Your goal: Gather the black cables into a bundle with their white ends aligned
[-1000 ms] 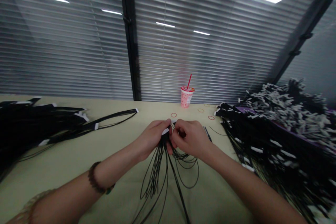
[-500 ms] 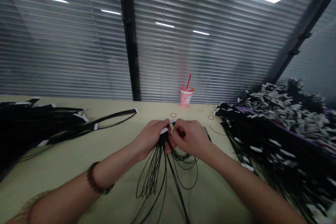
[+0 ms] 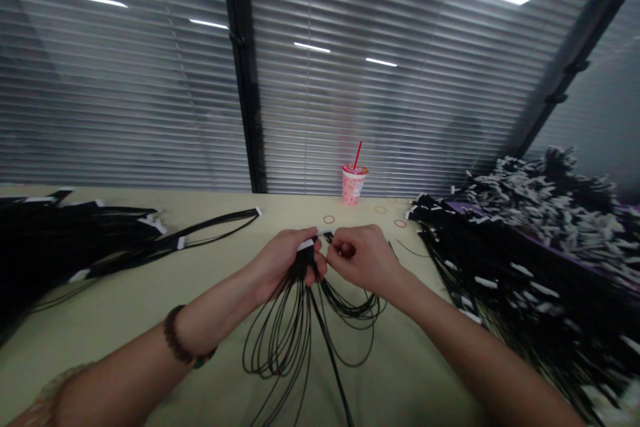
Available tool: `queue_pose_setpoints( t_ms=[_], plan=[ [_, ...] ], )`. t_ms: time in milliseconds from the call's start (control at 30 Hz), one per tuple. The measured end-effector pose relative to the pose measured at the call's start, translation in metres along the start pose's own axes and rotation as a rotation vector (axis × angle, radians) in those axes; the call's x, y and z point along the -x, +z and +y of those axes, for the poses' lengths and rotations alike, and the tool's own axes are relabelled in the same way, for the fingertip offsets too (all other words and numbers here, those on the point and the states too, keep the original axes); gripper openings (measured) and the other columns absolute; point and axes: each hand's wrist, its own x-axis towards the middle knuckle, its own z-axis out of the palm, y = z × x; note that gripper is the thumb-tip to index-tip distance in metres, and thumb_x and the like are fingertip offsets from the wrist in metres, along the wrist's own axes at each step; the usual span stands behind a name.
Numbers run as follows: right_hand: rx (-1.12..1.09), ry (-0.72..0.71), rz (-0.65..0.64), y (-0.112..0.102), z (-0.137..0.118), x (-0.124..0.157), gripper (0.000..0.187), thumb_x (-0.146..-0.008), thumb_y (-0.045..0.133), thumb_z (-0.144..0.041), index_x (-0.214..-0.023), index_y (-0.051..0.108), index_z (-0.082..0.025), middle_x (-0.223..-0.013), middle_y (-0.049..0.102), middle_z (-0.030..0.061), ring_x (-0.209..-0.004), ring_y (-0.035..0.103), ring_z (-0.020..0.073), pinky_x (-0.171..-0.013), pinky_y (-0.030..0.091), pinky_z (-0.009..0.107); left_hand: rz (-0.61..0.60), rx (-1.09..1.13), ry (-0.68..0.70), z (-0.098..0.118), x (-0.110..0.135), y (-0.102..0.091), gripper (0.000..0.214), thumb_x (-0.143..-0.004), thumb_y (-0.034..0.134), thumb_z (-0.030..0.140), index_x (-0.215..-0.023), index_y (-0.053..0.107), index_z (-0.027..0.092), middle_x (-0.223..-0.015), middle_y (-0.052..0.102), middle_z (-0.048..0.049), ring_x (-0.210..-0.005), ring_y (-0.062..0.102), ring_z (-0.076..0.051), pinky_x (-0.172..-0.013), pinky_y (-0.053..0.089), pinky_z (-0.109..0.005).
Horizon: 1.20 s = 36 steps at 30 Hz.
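The fingers (image 3: 295, 240) of the person's left hand (image 3: 277, 270) are curled shut around a bundle of thin black cords (image 3: 303, 293), gripping it just below its white tabs (image 3: 307, 244), while the fingertips (image 3: 334, 250) of the right hand (image 3: 363, 260) are pinched together just beside those tabs, though whatever lies between them is too small to tell. In the head view, the bundle sits nearer the person than a pink paper cup (image 3: 353, 185) with a red straw (image 3: 357, 155), and its long loops fall toward the person across a pale yellow surface (image 3: 410, 373). The cords look light, thin and limp but slightly springy, so the loops would likely swing and catch on one another; the firm tabbed end seems the surest place to take hold, rather than the loose loops. Red rubber bands (image 3: 380, 209) lie on the surface just in front of the cup. To the cup's right, a large heap of tabbed black cords (image 3: 505, 253) rests partly on a purple tray (image 3: 480, 209); to its left lies a loose pile of black cords (image 3: 85, 233). Slatted window blinds (image 3: 380, 80) rise behind the cup.
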Motion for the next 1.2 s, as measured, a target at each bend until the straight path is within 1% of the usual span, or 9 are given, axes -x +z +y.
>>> queue_pose_setpoints(
  t_ms=[67, 200, 367, 533, 633, 833, 967, 1067, 1200],
  plan=[
    [0.006, 0.006, -0.003, 0.0004, -0.0005, -0.0002, 0.016, -0.069, 0.050, -0.020, -0.054, 0.050, -0.015, -0.046, 0.044, -0.0049, -0.043, 0.033, 0.0047, -0.046, 0.021, 0.020, -0.009, -0.002, -0.005, -0.0005, -0.0001, -0.0003, 0.030, -0.083, 0.034, 0.030, -0.060, 0.046, 0.014, -0.044, 0.058, -0.0049, -0.029, 0.050, -0.011, -0.033, 0.035, -0.018],
    [0.023, 0.033, 0.002, 0.0006, -0.0017, -0.0001, 0.015, -0.069, 0.050, -0.021, -0.056, 0.052, -0.015, -0.047, 0.046, -0.0046, -0.043, 0.034, 0.0047, -0.046, 0.020, 0.020, -0.012, -0.002, 0.001, -0.0013, -0.0002, -0.0002, 0.031, -0.083, 0.033, 0.030, -0.060, 0.045, 0.014, -0.043, 0.058, -0.0047, -0.029, 0.049, -0.011, -0.036, 0.037, -0.019],
    [0.008, 0.026, 0.006, 0.0010, -0.0009, 0.0008, 0.015, -0.069, 0.052, -0.021, -0.055, 0.052, -0.015, -0.045, 0.044, -0.0050, -0.042, 0.032, 0.0045, -0.046, 0.019, 0.020, -0.026, 0.006, -0.017, -0.0011, 0.0008, 0.0009, 0.029, -0.082, 0.035, 0.031, -0.061, 0.046, 0.014, -0.045, 0.058, -0.0053, -0.028, 0.048, -0.010, -0.033, 0.034, -0.018],
    [0.024, 0.028, 0.001, 0.0000, -0.0018, 0.0005, 0.017, -0.070, 0.051, -0.021, -0.055, 0.052, -0.015, -0.046, 0.044, -0.0050, -0.042, 0.032, 0.0045, -0.046, 0.019, 0.020, -0.021, -0.005, -0.022, -0.0002, 0.0022, 0.0025, 0.030, -0.082, 0.034, 0.031, -0.060, 0.045, 0.014, -0.044, 0.058, -0.0045, -0.028, 0.048, -0.010, -0.033, 0.035, -0.017],
    [0.052, 0.047, 0.008, -0.0011, -0.0031, 0.0006, 0.014, -0.069, 0.052, -0.021, -0.056, 0.052, -0.015, -0.046, 0.046, -0.0050, -0.043, 0.033, 0.0047, -0.046, 0.019, 0.020, -0.044, -0.012, -0.001, -0.0010, 0.0032, 0.0026, 0.030, -0.082, 0.036, 0.032, -0.061, 0.046, 0.014, -0.045, 0.059, -0.0053, -0.030, 0.050, -0.011, -0.032, 0.034, -0.017],
    [0.042, 0.019, -0.019, -0.0007, -0.0045, 0.0012, 0.013, -0.069, 0.051, -0.018, -0.057, 0.052, -0.015, -0.048, 0.048, -0.0041, -0.043, 0.036, 0.0052, -0.046, 0.021, 0.020, -0.087, -0.089, 0.102, -0.0022, 0.0073, 0.0054, 0.033, -0.081, 0.038, 0.037, -0.061, 0.048, 0.013, -0.047, 0.059, -0.0075, -0.032, 0.050, -0.012, -0.031, 0.035, -0.019],
    [0.016, 0.033, -0.019, 0.0004, -0.0044, 0.0016, 0.012, -0.071, 0.049, -0.019, -0.060, 0.053, -0.015, -0.051, 0.051, -0.0031, -0.045, 0.039, 0.0058, -0.047, 0.023, 0.020, -0.102, -0.100, 0.123, -0.0029, 0.0086, 0.0063, 0.035, -0.081, 0.037, 0.039, -0.060, 0.048, 0.013, -0.049, 0.059, -0.0080, -0.032, 0.049, -0.012, -0.032, 0.037, -0.021],
    [0.007, 0.021, 0.005, 0.0012, -0.0038, 0.0016, 0.013, -0.071, 0.050, -0.018, -0.058, 0.052, -0.015, -0.051, 0.050, -0.0032, -0.046, 0.040, 0.0060, -0.048, 0.025, 0.019, -0.107, -0.087, 0.142, -0.0036, 0.0083, 0.0059, 0.034, -0.081, 0.038, 0.039, -0.063, 0.049, 0.013, -0.050, 0.060, -0.0073, -0.033, 0.049, -0.012, -0.032, 0.038, -0.021],
    [-0.029, -0.003, 0.026, 0.0015, -0.0030, 0.0010, 0.014, -0.069, 0.051, -0.016, -0.055, 0.050, -0.015, -0.049, 0.048, -0.0043, -0.046, 0.039, 0.0056, -0.048, 0.025, 0.019, -0.101, -0.059, 0.117, -0.0027, 0.0070, 0.0056, 0.031, -0.081, 0.038, 0.037, -0.064, 0.048, 0.014, -0.048, 0.059, -0.0063, -0.033, 0.050, -0.012, -0.032, 0.036, -0.020]
  ],
)
